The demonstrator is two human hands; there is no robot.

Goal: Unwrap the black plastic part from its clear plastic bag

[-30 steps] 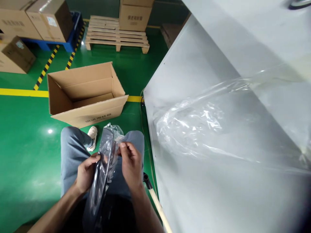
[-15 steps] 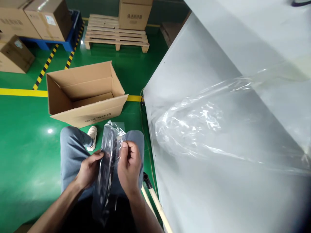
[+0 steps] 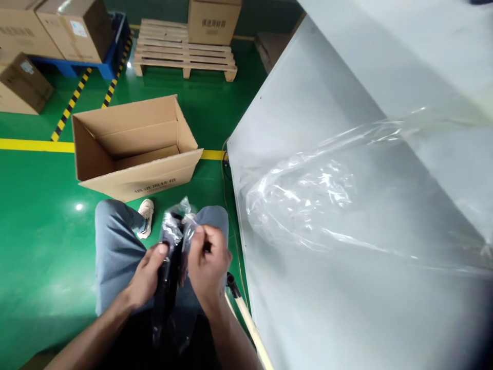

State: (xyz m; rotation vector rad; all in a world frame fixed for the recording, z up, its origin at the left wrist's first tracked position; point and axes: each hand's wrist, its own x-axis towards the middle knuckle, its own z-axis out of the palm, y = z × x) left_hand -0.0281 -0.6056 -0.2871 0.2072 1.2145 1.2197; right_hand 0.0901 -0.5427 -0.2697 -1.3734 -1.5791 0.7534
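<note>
Over my lap I hold a long dark item inside a clear plastic bag (image 3: 171, 267). My left hand (image 3: 148, 275) grips the bag's left side, fingers curled round it. My right hand (image 3: 208, 267) is closed on the bag's crumpled top end, pinching the plastic. The lower part of the bag hangs between my knees and is partly hidden by my hands.
An open cardboard box (image 3: 131, 146) lies on the green floor ahead of my knees. A grey table (image 3: 308, 128) with a heap of clear plastic film (image 3: 346, 190) fills the right. A wooden pallet (image 3: 185, 51) and stacked cartons (image 3: 57, 25) stand further back. A stick handle (image 3: 242, 313) leans by the table.
The bag has slid lower toward my lap and its top has crumpled. Both hands have closed in tighter around it.
</note>
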